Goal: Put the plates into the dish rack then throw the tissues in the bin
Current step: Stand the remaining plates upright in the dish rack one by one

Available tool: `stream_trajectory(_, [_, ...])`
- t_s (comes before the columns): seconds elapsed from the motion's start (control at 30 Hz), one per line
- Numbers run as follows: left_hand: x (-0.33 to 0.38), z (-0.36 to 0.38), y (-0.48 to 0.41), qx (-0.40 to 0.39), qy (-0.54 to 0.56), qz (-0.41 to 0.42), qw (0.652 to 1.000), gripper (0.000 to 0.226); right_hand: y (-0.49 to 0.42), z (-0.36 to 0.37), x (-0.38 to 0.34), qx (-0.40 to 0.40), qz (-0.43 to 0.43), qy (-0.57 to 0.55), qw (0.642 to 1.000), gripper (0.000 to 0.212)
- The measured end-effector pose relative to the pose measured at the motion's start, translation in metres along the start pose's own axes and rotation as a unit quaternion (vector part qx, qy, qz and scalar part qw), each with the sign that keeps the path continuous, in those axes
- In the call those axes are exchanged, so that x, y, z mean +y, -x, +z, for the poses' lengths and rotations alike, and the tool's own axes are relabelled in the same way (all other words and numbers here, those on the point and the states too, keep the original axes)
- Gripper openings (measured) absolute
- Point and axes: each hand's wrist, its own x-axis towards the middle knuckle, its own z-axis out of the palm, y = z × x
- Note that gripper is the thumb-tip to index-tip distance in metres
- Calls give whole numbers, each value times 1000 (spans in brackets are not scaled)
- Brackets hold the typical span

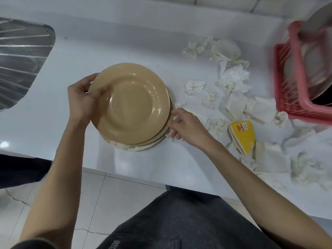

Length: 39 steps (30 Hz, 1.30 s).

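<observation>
A stack of plates lies on the white counter: a tan plate on top, another tan one under it, and a white patterned plate at the bottom. My left hand grips the top plate's left rim, thumb on its face, and the plate is tilted up on that side. My right hand touches the right edge of the stack with loosely curled fingers, beside a tissue. Several crumpled tissues are scattered to the right. The pink dish rack stands at the far right and holds dishes.
A steel sink drainboard fills the far left. A yellow tissue packet lies among the tissues near the counter's front edge. Below the counter are a tiled floor and my dark trousers. No bin is in view.
</observation>
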Motion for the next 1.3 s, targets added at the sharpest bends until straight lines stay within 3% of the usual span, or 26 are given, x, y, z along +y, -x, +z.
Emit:
stream_trajectory(0.2, [22,14,15,-25,47,-4,999,35,10,-9,-6,-14,-10,-79,997,13])
stream_trajectory(0.37, [39,38,33,-32,68,-26,997,32,32,-30,-1,16,-15,-168,985,14])
stream_trajectory(0.53, [66,80,64,-89,84,-39,992,27,71,-69,14,94,-3,-237,967,18])
stream_trajectory(1.03, [139,246,207,-225,116,-56,966,29,217,-208,113,283,-16,-262,923,19])
stream_trajectory(1.3, [166,350,298,-289,109,-72,948,30,299,-305,170,350,-55,-185,917,17])
